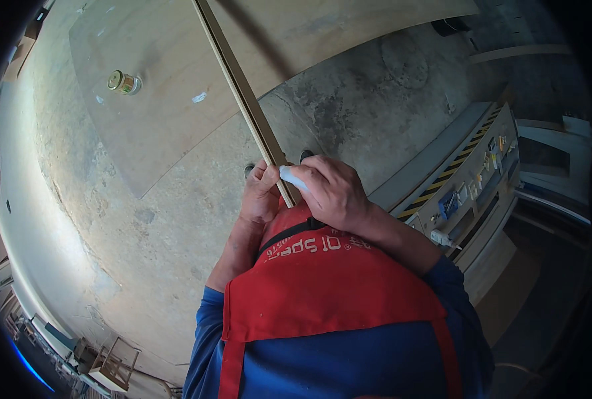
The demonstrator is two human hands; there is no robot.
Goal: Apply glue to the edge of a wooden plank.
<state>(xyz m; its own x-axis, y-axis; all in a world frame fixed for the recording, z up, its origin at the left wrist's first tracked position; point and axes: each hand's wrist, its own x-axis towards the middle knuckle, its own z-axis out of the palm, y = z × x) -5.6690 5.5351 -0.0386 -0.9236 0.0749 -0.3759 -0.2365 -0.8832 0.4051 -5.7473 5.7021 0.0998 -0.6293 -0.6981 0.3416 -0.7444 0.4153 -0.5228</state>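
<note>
Strip (244,100), near end at the red apron (329,292): left hand (261,196) clasps it, right hand (336,193) pinches a white pad (292,178), best kept flat against it.

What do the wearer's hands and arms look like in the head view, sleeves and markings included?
Left hand and right hand: bare, no gloves or wristwear visible. Left sleeve and right sleeve: plain blue fabric, ending well short of the wrists, no markings seen. No cables on either arm. Red apron worn over the blue top, pale lettering on it.
</note>
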